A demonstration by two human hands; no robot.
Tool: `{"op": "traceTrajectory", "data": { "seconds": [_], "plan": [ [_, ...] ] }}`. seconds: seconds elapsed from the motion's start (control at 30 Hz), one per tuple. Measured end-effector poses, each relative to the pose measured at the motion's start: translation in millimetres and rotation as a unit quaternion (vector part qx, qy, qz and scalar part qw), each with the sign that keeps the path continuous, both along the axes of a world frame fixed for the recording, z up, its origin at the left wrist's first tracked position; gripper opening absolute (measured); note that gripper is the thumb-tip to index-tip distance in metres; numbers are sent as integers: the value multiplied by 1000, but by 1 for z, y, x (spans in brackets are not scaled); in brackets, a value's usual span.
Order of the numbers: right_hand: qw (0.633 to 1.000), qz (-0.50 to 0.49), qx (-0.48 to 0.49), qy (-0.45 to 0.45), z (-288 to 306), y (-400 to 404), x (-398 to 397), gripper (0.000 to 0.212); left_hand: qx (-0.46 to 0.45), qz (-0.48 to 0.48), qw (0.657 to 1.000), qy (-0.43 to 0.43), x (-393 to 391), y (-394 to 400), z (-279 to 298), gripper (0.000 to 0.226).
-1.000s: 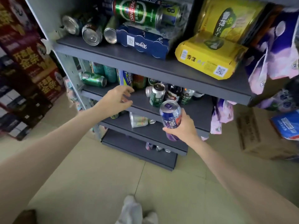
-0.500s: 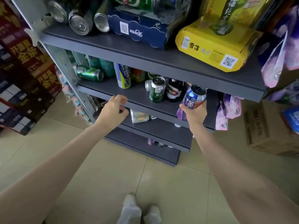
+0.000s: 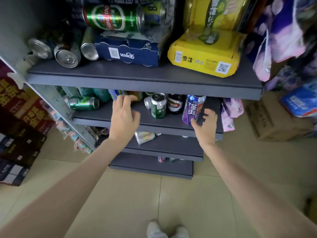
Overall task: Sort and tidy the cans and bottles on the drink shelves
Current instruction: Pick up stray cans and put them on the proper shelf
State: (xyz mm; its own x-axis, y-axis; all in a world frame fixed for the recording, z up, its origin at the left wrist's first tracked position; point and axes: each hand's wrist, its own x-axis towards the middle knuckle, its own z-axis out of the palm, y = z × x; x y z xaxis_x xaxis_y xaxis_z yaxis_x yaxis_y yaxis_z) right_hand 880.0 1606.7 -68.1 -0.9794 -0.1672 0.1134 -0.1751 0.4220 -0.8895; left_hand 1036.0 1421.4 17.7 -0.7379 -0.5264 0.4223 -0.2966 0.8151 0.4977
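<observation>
A purple-blue can (image 3: pixel 193 108) stands slightly tilted at the right of the second shelf (image 3: pixel 120 121). My right hand (image 3: pixel 205 125) is just below and right of it, fingers apart, thumb near the can's base, holding nothing. My left hand (image 3: pixel 124 115) hovers over the middle of that shelf with spread fingers, close to a blue-yellow can (image 3: pixel 118 92) half hidden under the shelf above. Between my hands stand an upright green can (image 3: pixel 158 107) and a dark bottle (image 3: pixel 175 103). A green can (image 3: pixel 84 103) lies on its side at the left.
The top shelf (image 3: pixel 137 78) carries lying cans (image 3: pixel 66 56), a blue carton (image 3: pixel 128 53) and a yellow carton (image 3: pixel 204 57). A pale can (image 3: pixel 144 137) lies on the third shelf. Purple bags (image 3: pixel 230 112) hang at the right, beside a cardboard box (image 3: pixel 271 122). Red cartons (image 3: pixel 22 117) are stacked on the left.
My right hand carried the purple-blue can up, set it on the second shelf and let go. My left hand moved from the shelf's front edge further in, fingers spreading.
</observation>
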Motion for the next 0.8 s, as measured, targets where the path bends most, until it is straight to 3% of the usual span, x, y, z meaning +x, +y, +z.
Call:
{"op": "traceTrajectory", "data": {
  "seconds": [0.2, 0.3, 0.37, 0.43, 0.53, 0.6, 0.8],
  "plan": [
    [972, 12, -54, 229, 89, 37, 27, 37, 15, -71, 994, 81, -53, 14, 36, 39],
    [956, -12, -26, 294, 126, 39, 1, 43, 45, -111, 991, 61, -81, 23, 51, 47],
    [961, -21, 17, 276, 141, 34, -25, 54, 40, -127, 991, 26, -102, 25, 57, 54],
    [979, -2, 40, 202, 147, 29, -51, 63, 61, -136, 989, -22, -121, 26, 64, 63],
    [992, 46, 25, 118, 148, 30, -75, 65, 180, -98, 977, -62, -146, 24, 77, 75],
    [993, 49, 18, 104, 147, 35, -81, 61, 237, -77, 967, -55, -157, 24, 84, 76],
    [997, 26, -54, 51, 145, 47, -89, 53, 279, -45, 959, 11, -159, 62, 88, 64]
  ]
}}
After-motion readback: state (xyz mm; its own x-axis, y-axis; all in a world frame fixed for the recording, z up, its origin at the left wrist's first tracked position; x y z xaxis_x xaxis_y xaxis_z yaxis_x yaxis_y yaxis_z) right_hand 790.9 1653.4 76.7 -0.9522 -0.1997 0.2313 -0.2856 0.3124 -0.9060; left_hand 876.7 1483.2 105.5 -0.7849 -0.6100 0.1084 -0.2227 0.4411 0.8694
